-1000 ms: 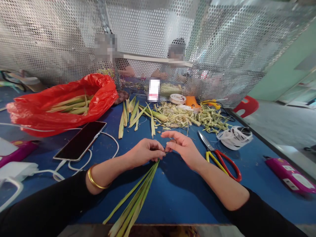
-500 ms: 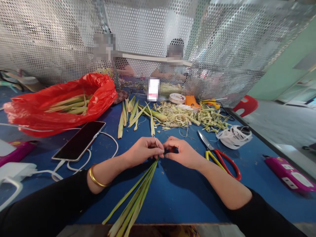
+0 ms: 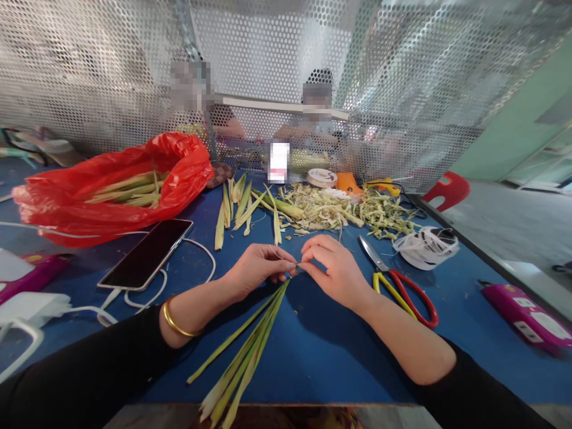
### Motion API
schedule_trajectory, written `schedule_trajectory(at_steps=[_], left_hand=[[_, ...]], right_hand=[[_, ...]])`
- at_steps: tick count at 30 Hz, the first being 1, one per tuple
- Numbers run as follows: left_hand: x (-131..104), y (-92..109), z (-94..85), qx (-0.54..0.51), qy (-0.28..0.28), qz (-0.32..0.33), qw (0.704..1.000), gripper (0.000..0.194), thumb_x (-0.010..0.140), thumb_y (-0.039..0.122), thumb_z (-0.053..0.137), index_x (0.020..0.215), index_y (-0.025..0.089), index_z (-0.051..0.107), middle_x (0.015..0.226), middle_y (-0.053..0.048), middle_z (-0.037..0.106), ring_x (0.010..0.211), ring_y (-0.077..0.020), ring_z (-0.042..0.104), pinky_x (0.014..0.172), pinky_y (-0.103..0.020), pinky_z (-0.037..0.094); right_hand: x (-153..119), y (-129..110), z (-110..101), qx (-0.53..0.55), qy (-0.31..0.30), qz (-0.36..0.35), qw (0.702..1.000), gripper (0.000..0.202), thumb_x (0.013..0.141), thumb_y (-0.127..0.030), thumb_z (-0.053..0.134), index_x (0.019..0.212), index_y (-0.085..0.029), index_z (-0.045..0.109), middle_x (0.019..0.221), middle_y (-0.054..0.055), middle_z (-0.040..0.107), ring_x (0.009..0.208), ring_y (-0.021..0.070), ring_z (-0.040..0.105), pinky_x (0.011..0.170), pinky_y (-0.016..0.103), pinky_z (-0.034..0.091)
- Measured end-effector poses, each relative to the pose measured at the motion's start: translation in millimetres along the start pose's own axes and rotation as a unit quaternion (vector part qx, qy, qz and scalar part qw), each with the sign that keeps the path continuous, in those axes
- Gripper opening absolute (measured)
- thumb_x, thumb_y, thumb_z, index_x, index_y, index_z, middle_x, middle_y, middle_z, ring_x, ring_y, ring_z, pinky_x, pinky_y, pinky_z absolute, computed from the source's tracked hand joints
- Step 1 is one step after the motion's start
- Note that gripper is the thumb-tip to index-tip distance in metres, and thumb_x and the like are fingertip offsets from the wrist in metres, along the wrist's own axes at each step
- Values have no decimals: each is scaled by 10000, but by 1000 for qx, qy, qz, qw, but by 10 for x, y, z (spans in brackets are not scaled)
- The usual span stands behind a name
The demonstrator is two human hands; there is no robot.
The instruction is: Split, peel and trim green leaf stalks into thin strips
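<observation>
Pinched in the fingers of my left hand (image 3: 257,271) is the narrow top of a bundle of long green leaf strips (image 3: 254,345). The strips fan down toward the near table edge. A thin pale thread arches over my left fingers. My right hand (image 3: 333,268) has thumb and forefinger pressed together at the bundle's tip, beside the left fingertips; what they pinch is too small to make out. To the right lie scissors (image 3: 402,292) with one red and one yellow handle, blades apart.
A red plastic bag (image 3: 111,185) with leaves and a dark phone (image 3: 147,253) with white cables lie left. Leaf pieces (image 3: 243,205), shredded scraps (image 3: 330,205) and a tape roll (image 3: 322,177) are behind. White ribbon (image 3: 426,247) and a purple box (image 3: 525,316) are right.
My right hand has turned and risen slightly, its thumb and forefinger now meeting at the bundle's tip. The thread over my left hand lies lower and more sideways.
</observation>
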State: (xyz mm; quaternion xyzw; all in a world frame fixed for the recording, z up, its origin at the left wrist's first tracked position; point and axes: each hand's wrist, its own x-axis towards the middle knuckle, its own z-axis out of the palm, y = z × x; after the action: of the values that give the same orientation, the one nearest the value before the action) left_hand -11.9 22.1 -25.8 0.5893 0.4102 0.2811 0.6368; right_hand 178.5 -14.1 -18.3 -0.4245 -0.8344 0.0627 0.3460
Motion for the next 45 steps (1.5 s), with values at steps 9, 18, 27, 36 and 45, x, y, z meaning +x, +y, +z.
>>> schedule_trajectory(at_steps=[9, 18, 27, 36, 45], left_hand=[[2, 39, -21, -20, 28, -8, 999, 122, 621, 219, 726, 718, 151, 698, 562, 14, 623, 517, -75, 509, 502, -200, 377], [-18, 43, -18, 79, 27, 57, 995, 146, 639, 222, 708, 762, 150, 676, 656, 0, 667, 590, -98, 576, 567, -211, 438], [-54, 7, 14, 238, 79, 170, 953, 204, 719, 175, 594, 904, 187, 678, 760, -5, 724, 689, -141, 653, 654, -233, 486], [-99, -46, 95, 406, 174, 198, 875, 196, 753, 173, 542, 888, 233, 671, 806, 7, 720, 722, -145, 628, 624, -223, 436], [-112, -50, 104, 408, 169, 314, 841, 140, 766, 162, 568, 851, 235, 652, 792, -1, 687, 762, -144, 613, 698, -239, 442]], right_hand=[[-40, -60, 11, 45, -133, 47, 989, 100, 858, -259, 578, 778, -201, 587, 639, -33, 625, 594, 111, 526, 671, 259, 371], [0, -23, 115, 276, -32, 220, 935, 338, 797, -140, 532, 1124, -220, 510, 1043, 42, 623, 563, 82, 568, 595, 252, 478], [-19, -20, 248, 307, -89, 211, 924, 258, 809, -121, 520, 1051, -210, 512, 783, -3, 623, 594, 126, 630, 620, 275, 512], [-46, -28, 231, 261, -79, 170, 947, 282, 826, -118, 495, 1092, -211, 499, 825, 9, 666, 634, 136, 648, 681, 297, 511], [1, 18, 296, 404, -59, 249, 878, 170, 760, -287, 618, 884, -180, 664, 797, 16, 682, 611, 125, 622, 629, 278, 529]])
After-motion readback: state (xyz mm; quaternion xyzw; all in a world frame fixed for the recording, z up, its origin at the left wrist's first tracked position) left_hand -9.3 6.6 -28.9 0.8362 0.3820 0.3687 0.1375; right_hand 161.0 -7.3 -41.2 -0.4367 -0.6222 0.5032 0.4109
